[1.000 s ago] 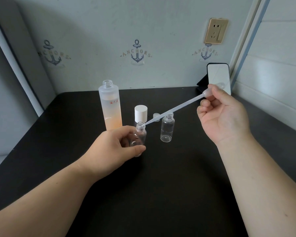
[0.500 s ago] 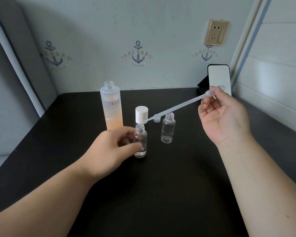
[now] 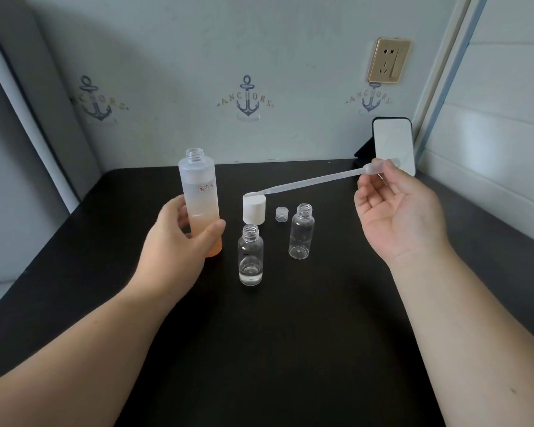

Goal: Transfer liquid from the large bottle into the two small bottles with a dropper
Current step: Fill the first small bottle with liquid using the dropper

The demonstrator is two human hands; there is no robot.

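Left hand [image 3: 179, 238] wraps the large bottle [image 3: 200, 198] at its lower half, thumb across the front; bottle upright on the black table [image 3: 290, 349], mouth open, pale orange liquid in the lower part. Right hand [image 3: 395, 211] pinches the dropper [image 3: 309, 181] bulb between thumb and fingertips, other fingers loose. Dropper's long axis runs nearly level, bulb at 3 o'clock, tip at 9, ending over the white cap [image 3: 254, 209]. Key relation: bottle mouth sits at roughly 10 o'clock from the tip, slightly higher. Next move probably needs the tip swung left, lifted and tilted downward into the neck. Near small bottle [image 3: 250, 257] holds some clear liquid; far small bottle [image 3: 301, 232] looks empty, small clear cap [image 3: 281, 214] beside it.
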